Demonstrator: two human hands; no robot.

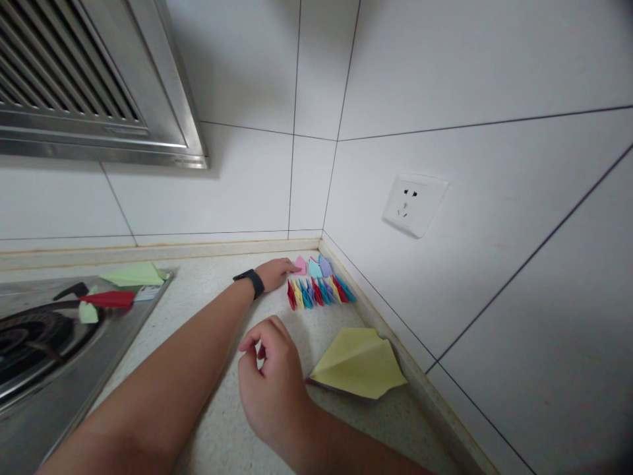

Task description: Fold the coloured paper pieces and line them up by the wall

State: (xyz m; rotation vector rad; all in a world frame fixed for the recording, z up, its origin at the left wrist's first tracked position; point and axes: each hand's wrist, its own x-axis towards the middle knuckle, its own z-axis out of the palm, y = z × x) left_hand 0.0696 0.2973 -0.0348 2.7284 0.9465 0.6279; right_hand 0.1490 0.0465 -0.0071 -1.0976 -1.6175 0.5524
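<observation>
My left hand point(277, 274), with a dark band on its wrist, reaches to the far corner of the counter. Its fingertips pinch the near edge of a small pink folded paper point(301, 265). Beside that lie a light blue folded paper point(314, 268) and a lavender one point(325, 266). Just in front stands a tight row of small folded papers point(319, 292) in red, yellow, blue and purple. Closer to me, my right hand point(271, 386) hovers with curled fingers, thumb near the index finger and nothing between them. A large yellow paper plane point(361, 363) rests to its right.
At left is a gas stove point(34, 349) with a green paper plane point(133, 273) and a red folded paper point(109, 299) on it. A metal range hood point(182, 125) hangs above. A socket point(415, 204) sits on the tiled right wall, which meets the counter.
</observation>
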